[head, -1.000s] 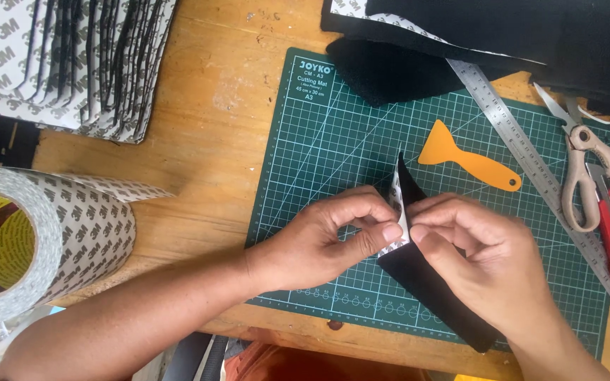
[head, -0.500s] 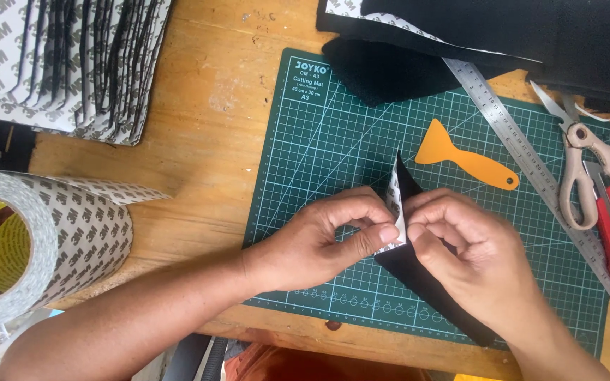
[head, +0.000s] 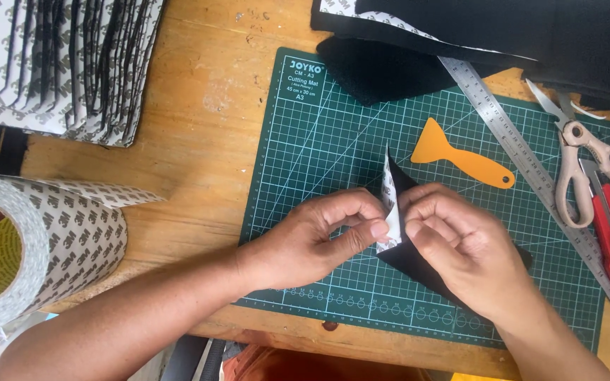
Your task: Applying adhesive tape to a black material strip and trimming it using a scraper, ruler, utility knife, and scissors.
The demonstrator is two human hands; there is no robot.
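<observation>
bright, even daylight; soft shadows; sharp focus throughout.

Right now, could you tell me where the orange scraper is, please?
In the head view, the orange scraper lies on the green cutting mat, just beyond the right hand and left of the steel ruler.

Both forearms are bare, with no sleeves in view. The left hand [head: 315, 240] and right hand [head: 460, 247] wear no gloves, rings or watch.

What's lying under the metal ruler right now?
The metal ruler crosses the green cutting mat; its lower end rests on the wooden table. Black sheets hide its top end.
</observation>
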